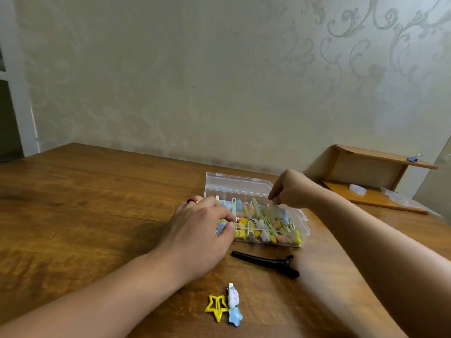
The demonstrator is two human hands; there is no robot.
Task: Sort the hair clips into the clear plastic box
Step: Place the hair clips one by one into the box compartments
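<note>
Clips [262, 222] fill the box [240, 185] lying between both hands. Left hand [200, 230] pinches a clip at the box's near-left end; right hand [290, 189], curled, pinches something small over the far-right side. Nearer than the hands lie a black clip [267, 262], star clip [216, 307] and blue clip [234, 304].

The person is showing two bare forearms with no sleeves reaching into view. The left hand [195, 230] is wearing a red ring [192, 200] with a gold edge; the right hand [291, 189] is wearing nothing.
</note>
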